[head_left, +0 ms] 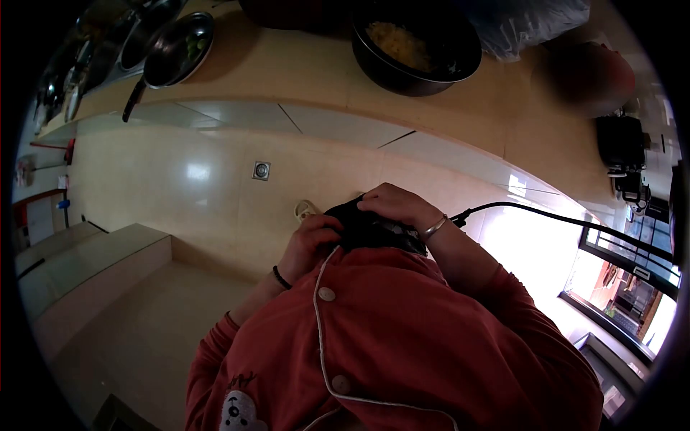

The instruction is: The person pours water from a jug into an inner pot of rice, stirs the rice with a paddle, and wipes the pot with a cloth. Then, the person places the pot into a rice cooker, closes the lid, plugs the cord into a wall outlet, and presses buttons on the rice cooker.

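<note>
"Where's the crumpled black cloth (363,228)?"

"At the front hem of the white-piped red shirt (410,316), under the left hand (313,241) and right hand (395,203)."

"Fingers?"

"Bent over it; I can't tell whether they grip."

"Handling?"

"Light, even tension from both sides should limit bunching."

"Farther?"

"Ahead of the shirt, a deep black round pot (413,82) on the tan table (287,72)."

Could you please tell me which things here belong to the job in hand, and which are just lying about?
Job in hand:
- dark cloth, with left hand and right hand at it

Apparently lying about:
- black pot of pale food
- pan with green pieces
- plastic bag
</note>
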A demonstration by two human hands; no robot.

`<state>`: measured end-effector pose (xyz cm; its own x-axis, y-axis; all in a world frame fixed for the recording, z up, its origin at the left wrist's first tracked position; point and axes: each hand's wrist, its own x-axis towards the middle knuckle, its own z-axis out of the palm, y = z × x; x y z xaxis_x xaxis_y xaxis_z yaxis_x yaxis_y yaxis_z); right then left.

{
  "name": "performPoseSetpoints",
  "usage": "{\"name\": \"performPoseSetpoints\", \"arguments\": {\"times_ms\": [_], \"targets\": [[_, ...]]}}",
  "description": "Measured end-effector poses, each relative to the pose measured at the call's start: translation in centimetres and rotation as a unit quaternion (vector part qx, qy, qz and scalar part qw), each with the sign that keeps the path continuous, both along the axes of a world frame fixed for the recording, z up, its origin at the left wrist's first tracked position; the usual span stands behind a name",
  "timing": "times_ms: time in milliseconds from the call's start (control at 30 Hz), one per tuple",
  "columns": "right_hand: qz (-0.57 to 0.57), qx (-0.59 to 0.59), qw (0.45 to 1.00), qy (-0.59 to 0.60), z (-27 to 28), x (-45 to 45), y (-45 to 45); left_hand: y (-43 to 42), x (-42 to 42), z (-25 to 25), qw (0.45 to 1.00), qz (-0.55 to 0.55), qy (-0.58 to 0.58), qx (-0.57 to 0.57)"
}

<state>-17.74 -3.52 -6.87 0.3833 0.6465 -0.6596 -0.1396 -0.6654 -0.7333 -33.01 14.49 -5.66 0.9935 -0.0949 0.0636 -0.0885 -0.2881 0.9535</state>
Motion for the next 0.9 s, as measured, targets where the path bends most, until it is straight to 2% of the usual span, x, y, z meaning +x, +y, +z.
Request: {"name": "performPoseSetpoints", "arguments": {"times_ms": [100,167,200,267,500,567,667,800,867,900], "targets": [[0.006,-0.006,0.999,0.036,-1.0,0.7,-0.2,0.2,0.0,-0.1,1.0,-0.005,-0.008,-0.004],[-0.073,-0.01,0.995,0.07,-1.2,0.7,-0.5,0.4,0.2,0.3,1.0,-0.022,-0.006,0.004],[-0.073,-0.011,0.995,0.07,-1.4,0.5,-0.5,0.4,0.1,0.2,1.0,-0.022,-0.006,0.003],[-0.207,-0.049,0.965,0.152,-1.5,0.3,-0.5,0.5,0.1,0.0,1.0,-0.024,-0.004,0.004],[-0.224,-0.044,0.956,0.186,-0.9,0.3,-0.4,0.7,0.1,0.0,0.999,-0.033,0.02,0.001],[-0.293,-0.028,0.921,0.254,-1.4,0.1,-0.6,0.8,0.2,-0.2,0.999,-0.043,-0.018,-0.001],[-0.328,-0.041,0.893,0.304,-2.1,-0.2,-0.7,1.0,0.2,-0.8,0.997,-0.063,-0.029,-0.013],[-0.31,-0.043,0.902,0.296,-1.8,-0.3,-1.0,1.1,0.1,-0.9,0.997,-0.077,-0.018,-0.014],[-0.267,-0.004,0.936,0.229,-1.8,-0.5,-1.2,1.0,-0.2,-0.8,0.997,-0.044,0.059,-0.035],[-0.267,-0.005,0.936,0.228,-1.8,-0.6,-1.2,0.9,-0.2,-0.4,0.997,-0.044,0.058,-0.035]]}}
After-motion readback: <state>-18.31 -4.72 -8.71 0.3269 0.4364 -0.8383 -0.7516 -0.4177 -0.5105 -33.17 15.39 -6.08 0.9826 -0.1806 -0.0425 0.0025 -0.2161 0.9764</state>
